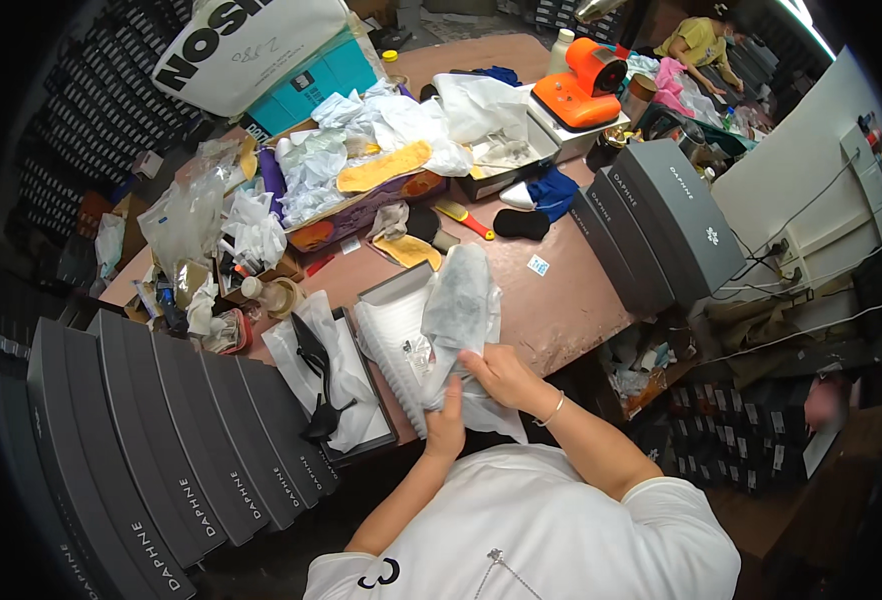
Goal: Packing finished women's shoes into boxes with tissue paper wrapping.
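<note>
Seen from above, a person's left hand (448,420) and right hand (499,375) both grip a tissue-wrapped shoe (458,305) over an open shoebox (386,290) on the brown tabletop (561,300), seemingly mid-wrapping; next the bundle likely needs tucking into that box.

Both my hands are on a shoe bundled in white tissue paper (458,310), left hand (447,425) gripping the bottom, right hand (502,377) pinching the side. It's over an open box (386,290), with a black heel (316,375) in the box beside it and dark grey boxes (171,440) stacked on my left.
</note>
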`<state>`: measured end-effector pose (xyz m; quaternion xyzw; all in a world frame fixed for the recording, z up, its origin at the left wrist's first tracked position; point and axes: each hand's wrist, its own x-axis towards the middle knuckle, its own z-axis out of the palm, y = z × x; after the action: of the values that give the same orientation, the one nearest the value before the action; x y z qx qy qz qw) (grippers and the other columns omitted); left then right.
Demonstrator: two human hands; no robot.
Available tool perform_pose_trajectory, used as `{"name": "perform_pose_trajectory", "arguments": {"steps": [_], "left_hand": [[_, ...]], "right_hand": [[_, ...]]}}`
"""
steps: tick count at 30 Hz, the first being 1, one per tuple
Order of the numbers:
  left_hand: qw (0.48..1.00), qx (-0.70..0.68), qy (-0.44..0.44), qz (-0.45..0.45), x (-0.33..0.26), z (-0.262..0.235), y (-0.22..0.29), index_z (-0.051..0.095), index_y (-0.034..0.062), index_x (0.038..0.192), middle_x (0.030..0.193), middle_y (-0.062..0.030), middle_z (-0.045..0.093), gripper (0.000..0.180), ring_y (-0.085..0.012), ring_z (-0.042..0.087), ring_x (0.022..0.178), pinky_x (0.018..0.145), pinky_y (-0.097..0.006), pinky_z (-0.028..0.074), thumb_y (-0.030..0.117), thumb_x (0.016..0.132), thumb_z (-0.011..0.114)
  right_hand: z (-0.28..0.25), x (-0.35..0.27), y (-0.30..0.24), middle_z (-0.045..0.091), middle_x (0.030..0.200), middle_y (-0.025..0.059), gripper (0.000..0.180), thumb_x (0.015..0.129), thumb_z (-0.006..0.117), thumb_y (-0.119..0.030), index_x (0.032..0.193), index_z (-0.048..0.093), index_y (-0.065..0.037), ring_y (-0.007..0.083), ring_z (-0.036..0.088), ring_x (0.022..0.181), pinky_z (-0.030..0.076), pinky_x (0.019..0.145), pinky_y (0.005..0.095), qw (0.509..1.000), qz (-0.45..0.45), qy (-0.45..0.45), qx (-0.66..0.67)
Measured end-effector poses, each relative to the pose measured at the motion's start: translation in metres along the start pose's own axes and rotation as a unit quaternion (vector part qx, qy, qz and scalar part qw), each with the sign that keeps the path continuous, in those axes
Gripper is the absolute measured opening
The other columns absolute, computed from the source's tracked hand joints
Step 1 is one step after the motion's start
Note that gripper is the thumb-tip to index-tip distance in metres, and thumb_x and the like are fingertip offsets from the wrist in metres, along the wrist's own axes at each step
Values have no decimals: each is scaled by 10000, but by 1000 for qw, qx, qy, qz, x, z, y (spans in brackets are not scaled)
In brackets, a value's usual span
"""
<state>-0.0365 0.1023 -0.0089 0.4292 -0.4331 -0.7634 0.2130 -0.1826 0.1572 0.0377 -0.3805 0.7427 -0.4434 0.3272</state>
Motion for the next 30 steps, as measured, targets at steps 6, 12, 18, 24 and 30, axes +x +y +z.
{"name": "perform_pose_trajectory", "arguments": {"steps": [6, 12, 18, 24, 30], "left_hand": [[985, 6, -30, 170, -4, -54, 15, 512, -47, 1264, 1111, -98, 629, 458, -193, 594, 1022, 924, -302, 452, 304, 970, 535], [971, -239, -6, 25, 32, -84, 7, 470, -27, 1279, 1244, -125, 540, 615, -216, 540, 1121, 941, -348, 453, 503, 971, 417], [950, -231, -197, -65, 51, -169, 9, 474, -7, 1287, 1212, -147, 583, 540, -268, 604, 1052, 913, -389, 497, 433, 984, 393], [952, -233, 182, -77, 47, -111, 90, 538, 3, 1192, 1137, -132, 606, 464, -279, 622, 989, 879, -392, 502, 398, 970, 436], [929, -146, 221, 257, 31, -29, 171, 512, -30, 1198, 1138, -165, 584, 570, -258, 601, 1031, 879, -372, 493, 486, 975, 422]], "right_hand": [[-24, 13, -48, 482, 1330, 180, 363, 857, 655, -305, 1105, 633, -41, 377, 379, 1276, 273, 1057, 503, 920, -293, 67, -252], [74, -41, -41, 450, 1401, 141, 369, 878, 634, -257, 1206, 606, -90, 370, 261, 1379, 272, 1054, 594, 945, -266, -154, -108], [-39, 25, -54, 607, 1008, 140, 756, 709, 773, -261, 1360, 428, -92, 291, 604, 885, 497, 726, 368, 875, -357, -117, -304], [-52, 29, -16, 603, 906, 159, 752, 687, 788, -379, 1284, 471, -49, 345, 611, 837, 496, 727, 410, 938, -176, -99, -282], [-72, 50, 38, 614, 948, 166, 498, 703, 790, -341, 1020, 598, -8, 357, 603, 880, 478, 770, 403, 981, -151, -56, -104]]}}
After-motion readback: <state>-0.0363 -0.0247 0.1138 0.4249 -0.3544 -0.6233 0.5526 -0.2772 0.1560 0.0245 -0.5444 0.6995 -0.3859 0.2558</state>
